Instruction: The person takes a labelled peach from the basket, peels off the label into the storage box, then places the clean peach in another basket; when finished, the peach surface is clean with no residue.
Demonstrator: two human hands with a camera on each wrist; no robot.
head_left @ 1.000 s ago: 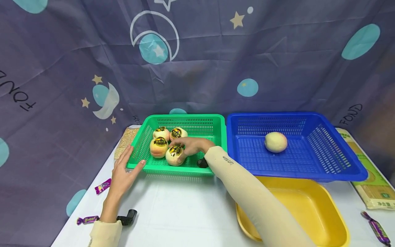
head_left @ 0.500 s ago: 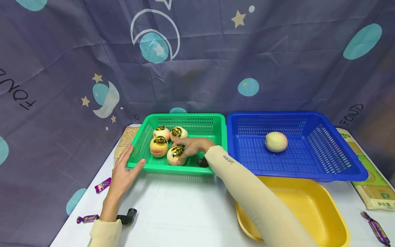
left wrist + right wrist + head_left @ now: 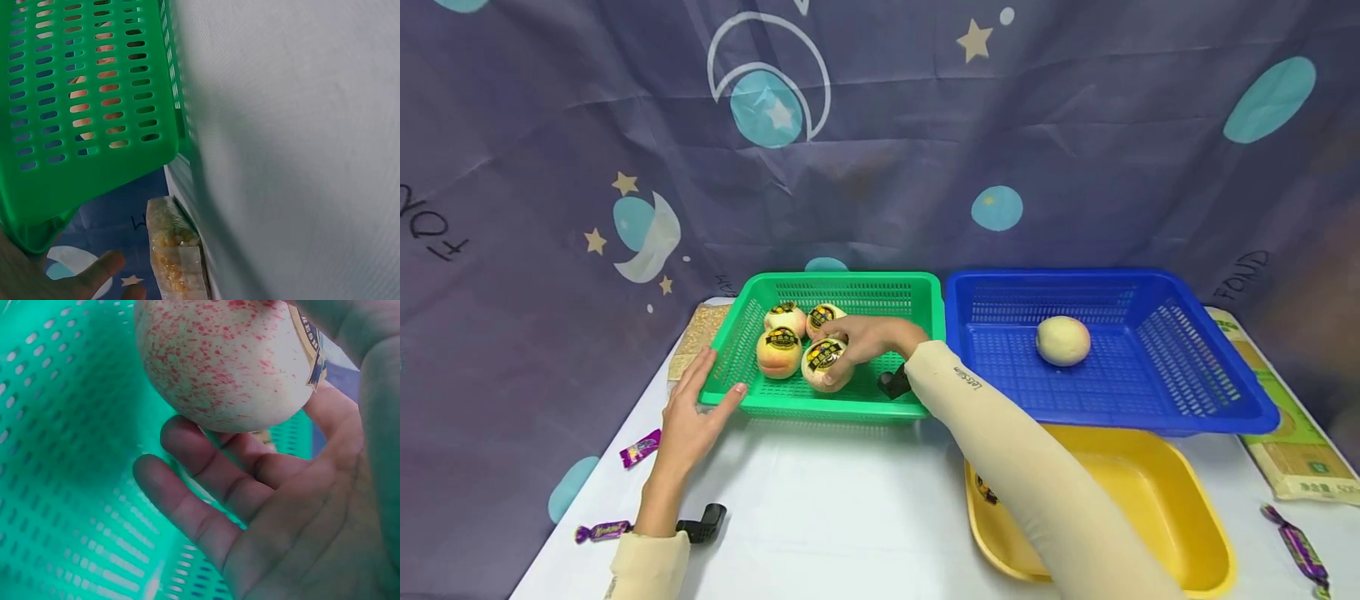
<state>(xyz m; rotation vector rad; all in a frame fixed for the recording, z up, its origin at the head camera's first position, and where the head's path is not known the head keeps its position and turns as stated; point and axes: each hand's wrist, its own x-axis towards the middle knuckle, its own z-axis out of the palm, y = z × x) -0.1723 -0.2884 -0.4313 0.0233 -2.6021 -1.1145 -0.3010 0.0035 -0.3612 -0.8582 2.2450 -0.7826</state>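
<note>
In the head view, my right hand (image 3: 867,342) grips a pale peach (image 3: 822,358) with a black-and-gold label, inside the green basket (image 3: 835,407). Red speckles cover this peach's side in the right wrist view, where thumb and fingers are around it. Several other labelled peaches (image 3: 779,353) sit together in the basket's left part, one partly hidden behind my right hand. My left hand (image 3: 691,418) touches the basket's front left corner, fingers extended along the outside. The left wrist view has its fingers (image 3: 94,275) low on the left, by the green wall.
A blue basket (image 3: 1105,423) on the right holds one peach (image 3: 1063,341). In front stands a yellow basin (image 3: 1195,500), partly under my right sleeve; a dark label (image 3: 985,490) shows inside. Wrapped candies (image 3: 642,448) and a grain bag (image 3: 178,250) lie on the left.
The gripped peach has turned and risen slightly, its label now more exposed. My left hand keeps its place at the basket corner. The head view has shifted a little.
</note>
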